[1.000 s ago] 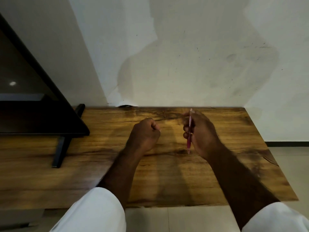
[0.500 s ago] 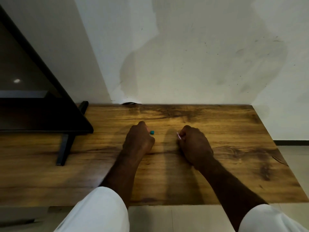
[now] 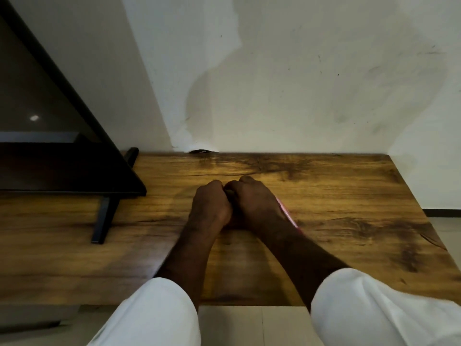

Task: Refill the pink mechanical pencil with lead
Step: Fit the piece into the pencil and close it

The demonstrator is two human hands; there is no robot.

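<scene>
A wooden table [image 3: 324, 196] stands against the wall; left of centre, what looks like a television's black stand leg [image 3: 103, 218] rests on it.

hands [image 3: 232, 203] together over wooden table [image 3: 349, 221]

The light is soft and rather dim, warmer on the wooden table [image 3: 324, 196], where a pale sheen lies across the grain just beyond the hands. A broad grey shadow spreads over the white wall [image 3: 299, 83], and the left hand [image 3: 209, 206] and right hand [image 3: 252, 203] read dark, with little detail in their folds. A small bright spot reflects in the dark screen [image 3: 37, 136] at left. The wide lens bends straight edges near the borders, and the white sleeves [image 3: 159, 318] at the bottom look soft.
</scene>
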